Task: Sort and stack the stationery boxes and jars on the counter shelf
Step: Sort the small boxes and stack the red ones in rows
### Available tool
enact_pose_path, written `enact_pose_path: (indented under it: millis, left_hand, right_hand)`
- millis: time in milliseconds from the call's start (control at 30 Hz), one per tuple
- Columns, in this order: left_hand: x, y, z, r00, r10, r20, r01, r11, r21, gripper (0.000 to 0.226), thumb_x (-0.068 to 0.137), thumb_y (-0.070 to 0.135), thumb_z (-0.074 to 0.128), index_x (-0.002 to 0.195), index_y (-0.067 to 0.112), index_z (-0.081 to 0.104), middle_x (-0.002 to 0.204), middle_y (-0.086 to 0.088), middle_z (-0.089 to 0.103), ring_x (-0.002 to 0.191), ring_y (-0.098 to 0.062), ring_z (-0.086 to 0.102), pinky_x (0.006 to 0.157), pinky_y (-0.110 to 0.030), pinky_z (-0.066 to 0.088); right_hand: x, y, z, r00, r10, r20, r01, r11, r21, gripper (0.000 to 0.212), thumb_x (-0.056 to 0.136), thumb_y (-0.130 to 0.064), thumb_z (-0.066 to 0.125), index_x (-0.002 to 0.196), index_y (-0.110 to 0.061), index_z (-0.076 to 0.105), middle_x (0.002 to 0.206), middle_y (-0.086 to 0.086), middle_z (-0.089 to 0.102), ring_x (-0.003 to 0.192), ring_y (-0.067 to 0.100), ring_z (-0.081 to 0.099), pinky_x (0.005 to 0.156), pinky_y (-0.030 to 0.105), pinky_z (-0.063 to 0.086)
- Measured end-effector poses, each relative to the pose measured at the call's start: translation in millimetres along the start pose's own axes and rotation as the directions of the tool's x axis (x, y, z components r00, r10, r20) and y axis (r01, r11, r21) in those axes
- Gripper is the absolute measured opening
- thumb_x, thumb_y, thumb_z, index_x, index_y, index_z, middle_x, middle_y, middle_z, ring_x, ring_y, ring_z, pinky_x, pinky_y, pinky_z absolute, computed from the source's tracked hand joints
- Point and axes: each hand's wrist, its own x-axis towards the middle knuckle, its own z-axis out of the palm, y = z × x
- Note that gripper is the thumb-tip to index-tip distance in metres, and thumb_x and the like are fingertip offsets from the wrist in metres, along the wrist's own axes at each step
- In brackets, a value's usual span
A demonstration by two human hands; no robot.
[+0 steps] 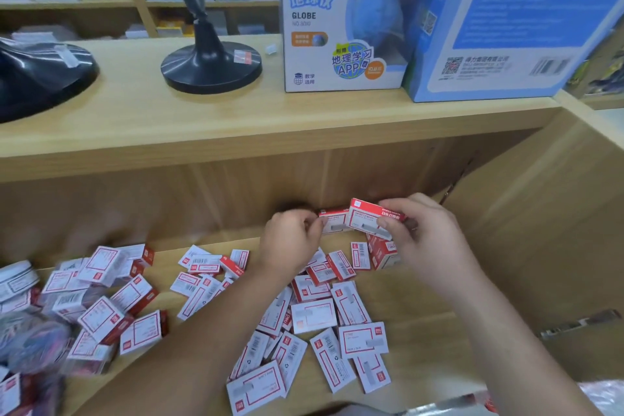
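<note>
Right hand (418,236): thumb and fingers curled round the right end of a small red-and-white cardboard box (366,218), lifted off the pale wooden lower shelf (422,297), close to its back wall.
Left hand (290,243): thumb and forefinger pinch the left end of a second red-and-white box (332,223); I cannot tell whether it rests on anything.

Key relation: the two boxes meet between the hands; each has its long axis running left to right; the lifted box overlaps the second one's right end and tilts down to the right. I judge the next move to be squaring it up against its neighbour; the right hand is the nearer one and should carry it, the left only steadying.

Still to sort: loose matching boxes (314,314) strewn flat across the shelf below both forearms, at all angles; a round white-labelled jar (17,279) at far left, blurred.

Writing: small boxes show red frames, a red logo square and barcodes; the text is too blurred to read. On the counter above, a tall white-and-blue carton (341,20) reads "GLOBE", "NO.3010", "APP", plus "政区地球仪"; a black round globe stand (211,67) sits to its left.
</note>
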Motion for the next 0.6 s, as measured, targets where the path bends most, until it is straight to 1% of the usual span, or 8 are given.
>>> enact_pose_path:
  millis: [133, 200, 300, 400, 433, 500, 533, 600]
  left_hand:
    - [0, -6, -4, 0.998, -0.023, 0.053, 0.026, 0.998, -0.048, 0.012, 0.093, 0.028, 0.066, 0.093, 0.025, 0.078, 0.083, 0.012, 0.076, 0.077, -0.011, 0.069, 0.071, -0.034, 0.058]
    - [1, -9, -7, 0.996, -0.030, 0.082, 0.039, 0.994, -0.106, 0.013, 0.091, 0.024, 0.068, 0.097, 0.024, 0.079, 0.087, 0.012, 0.077, 0.080, -0.009, 0.071, 0.075, -0.034, 0.059]
    - [0, -11, -12, 0.991, -0.029, 0.133, 0.049, 0.988, -0.147, 0.017, 0.090, 0.018, 0.069, 0.102, 0.023, 0.079, 0.092, 0.013, 0.077, 0.083, -0.002, 0.070, 0.080, -0.030, 0.060]
    - [-2, -16, -12, 0.989, -0.012, 0.150, 0.042, 0.979, -0.199, 0.022, 0.088, 0.011, 0.071, 0.107, 0.019, 0.078, 0.093, 0.014, 0.075, 0.085, 0.003, 0.069, 0.084, -0.029, 0.060]
    - [-3, -17, -12, 0.989, -0.017, 0.145, 0.046, 0.978, -0.204, 0.023, 0.088, 0.011, 0.071, 0.109, 0.018, 0.078, 0.092, 0.015, 0.074, 0.085, 0.003, 0.068, 0.084, -0.030, 0.060]
    - [-5, -20, -11, 0.992, -0.025, 0.125, 0.051, 0.976, -0.212, 0.026, 0.087, 0.012, 0.071, 0.113, 0.016, 0.076, 0.091, 0.017, 0.071, 0.087, 0.000, 0.069, 0.084, -0.031, 0.061]
    - [-6, -20, -11, 0.992, -0.023, 0.127, 0.050, 0.976, -0.213, 0.028, 0.087, 0.016, 0.073, 0.115, 0.017, 0.075, 0.092, 0.018, 0.070, 0.088, -0.001, 0.068, 0.084, -0.030, 0.061]
    - [-8, -18, -11, 0.987, -0.010, 0.161, 0.043, 0.979, -0.201, 0.031, 0.087, 0.032, 0.076, 0.117, 0.023, 0.075, 0.094, 0.019, 0.071, 0.088, 0.000, 0.068, 0.081, -0.030, 0.061]
  right_hand:
    - [19, -16, 11, 0.991, -0.062, 0.121, 0.082, 0.981, -0.173, 0.023, 0.094, -0.028, 0.067, 0.116, -0.023, 0.072, 0.103, -0.009, 0.063, 0.096, 0.014, 0.062, 0.084, 0.034, 0.054]
    - [29, -26, 16, 0.985, -0.040, 0.167, 0.082, 0.964, -0.254, 0.025, 0.095, -0.033, 0.065, 0.118, -0.025, 0.070, 0.107, -0.004, 0.065, 0.100, 0.017, 0.061, 0.086, 0.033, 0.052]
    - [39, -32, 25, 0.970, 0.037, 0.239, 0.022, 0.971, -0.236, 0.023, 0.096, -0.032, 0.065, 0.117, -0.025, 0.071, 0.107, 0.000, 0.068, 0.098, 0.021, 0.063, 0.084, 0.033, 0.054]
    - [40, -25, 39, 0.953, 0.013, 0.303, 0.109, 0.918, -0.382, 0.025, 0.097, -0.028, 0.061, 0.121, -0.024, 0.068, 0.115, 0.005, 0.065, 0.105, 0.026, 0.061, 0.088, 0.035, 0.051]
    - [39, -21, 43, 0.957, -0.012, 0.290, 0.143, 0.890, -0.434, 0.026, 0.098, -0.029, 0.060, 0.122, -0.024, 0.068, 0.114, 0.006, 0.065, 0.106, 0.027, 0.060, 0.089, 0.037, 0.050]
    - [37, -11, 47, 0.970, -0.085, 0.228, 0.200, 0.815, -0.545, 0.026, 0.095, -0.034, 0.063, 0.119, -0.027, 0.071, 0.103, 0.006, 0.067, 0.100, 0.030, 0.060, 0.087, 0.039, 0.049]
    - [36, -6, 49, 0.974, -0.109, 0.200, 0.209, 0.775, -0.597, 0.024, 0.092, -0.037, 0.067, 0.113, -0.028, 0.075, 0.095, 0.005, 0.068, 0.094, 0.030, 0.061, 0.085, 0.040, 0.049]
    - [35, 3, 50, 0.983, -0.119, 0.138, 0.180, 0.748, -0.639, 0.024, 0.081, -0.041, 0.079, 0.098, -0.025, 0.080, 0.082, 0.005, 0.067, 0.082, 0.030, 0.061, 0.079, 0.040, 0.050]
